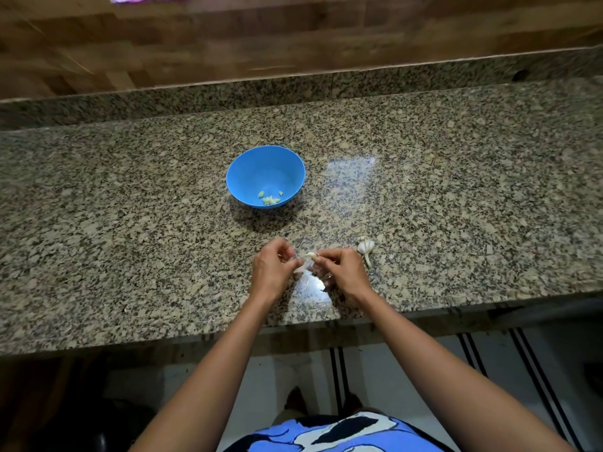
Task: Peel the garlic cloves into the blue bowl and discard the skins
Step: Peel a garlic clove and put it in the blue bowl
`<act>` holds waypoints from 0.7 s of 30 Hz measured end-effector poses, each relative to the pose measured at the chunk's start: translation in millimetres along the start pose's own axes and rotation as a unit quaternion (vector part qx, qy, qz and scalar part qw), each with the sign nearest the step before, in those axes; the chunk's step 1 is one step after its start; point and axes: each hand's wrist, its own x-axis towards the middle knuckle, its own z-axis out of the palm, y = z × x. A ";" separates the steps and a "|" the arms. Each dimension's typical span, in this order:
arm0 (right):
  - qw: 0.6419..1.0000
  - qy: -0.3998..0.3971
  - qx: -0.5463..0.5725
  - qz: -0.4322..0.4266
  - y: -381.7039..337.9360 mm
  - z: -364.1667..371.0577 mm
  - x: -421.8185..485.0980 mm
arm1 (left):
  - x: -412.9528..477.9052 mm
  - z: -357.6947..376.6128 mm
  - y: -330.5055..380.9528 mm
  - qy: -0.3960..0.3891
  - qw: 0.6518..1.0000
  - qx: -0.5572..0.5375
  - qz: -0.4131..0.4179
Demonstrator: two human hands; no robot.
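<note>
A blue bowl (266, 174) stands on the speckled granite counter (130, 223), with several peeled pale cloves (270, 199) at its bottom. Near the counter's front edge, my right hand (342, 272) pinches a small garlic clove (310, 255) at its fingertips. My left hand (272, 267) has its fingers curled close to the clove's other end, pinching at its skin. What is left of the garlic bulb (365, 247), with its stem, lies on the counter just right of my right hand.
Thin bits of skin (308, 280) lie on the counter under my hands. A raised granite ledge (293, 89) and a wooden wall run along the back. The counter's front edge (293, 331) is just below my wrists.
</note>
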 end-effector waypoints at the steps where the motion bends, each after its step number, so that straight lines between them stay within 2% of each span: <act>1: 1.000 -0.001 -0.009 -0.001 -0.5 -0.8 0.0 | -1.4 -0.8 2.1 -0.023 0.999 -0.036 0.018; 4: 0.996 -0.025 -0.079 -0.035 -2.5 -2.4 0.5 | -5.7 -1.4 5.7 -0.090 0.991 -0.091 0.038; 6: 0.994 -0.057 -0.083 -0.043 -1.9 -2.9 0.6 | -4.0 -2.1 4.2 -0.095 0.983 -0.154 0.017; 9: 0.992 -0.119 0.048 0.003 -1.1 -7.3 -1.3 | -0.6 -5.2 0.9 -0.101 0.950 -0.289 -0.063; 13: 0.943 -0.184 0.241 0.134 -8.0 -8.9 -4.9 | -5.5 -3.1 0.0 -0.106 0.870 -0.447 -0.179; 15: 0.940 -0.152 0.260 0.159 -10.7 -6.0 -4.9 | -7.3 0.2 -0.9 -0.084 0.856 -0.473 -0.190; 17: 0.954 -0.068 0.244 0.159 -11.9 -3.8 -5.0 | -7.8 1.1 -3.1 -0.059 0.848 -0.488 -0.200; 19: 0.967 0.010 0.208 0.145 -9.2 -3.3 -3.3 | -7.9 0.4 -5.8 -0.050 0.851 -0.484 -0.198; 21: 0.980 0.041 0.152 0.120 -5.9 -3.3 -2.4 | -7.9 -0.1 -6.3 -0.049 0.864 -0.463 -0.190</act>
